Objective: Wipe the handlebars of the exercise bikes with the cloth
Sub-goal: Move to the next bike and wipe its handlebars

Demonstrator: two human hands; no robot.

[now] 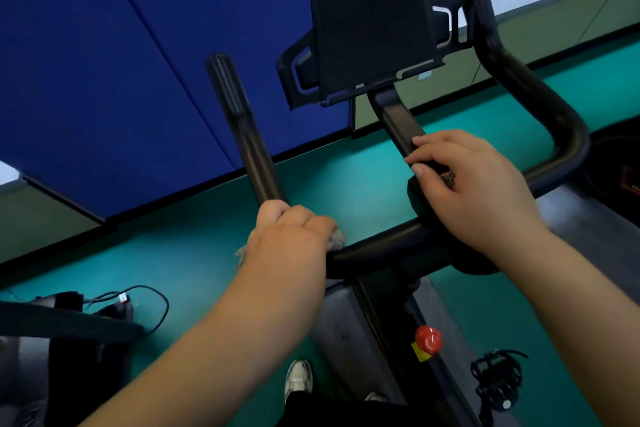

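Left hand (289, 239) fingers curled tight round grey cloth (337, 239) at bend of left handlebar (246, 135); right hand (471, 184) fingers loosely bent, steadying centre stem (398, 121); keep cloth wrapped, slide full length

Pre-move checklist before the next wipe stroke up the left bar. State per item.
1. Cloth in the left hand: ok, grey tufts show at both sides of the fist.
2. Left hand on the handlebar at the bend: ok.
3. Left bar above the hand free of obstructions: ok.
4. Right hand bracing the centre stem: ok, fingers rest on it.
5. Cloth fully wrapped round the bar: cannot tell, hidden by the hand.
6. Right bar already wiped: cannot tell.
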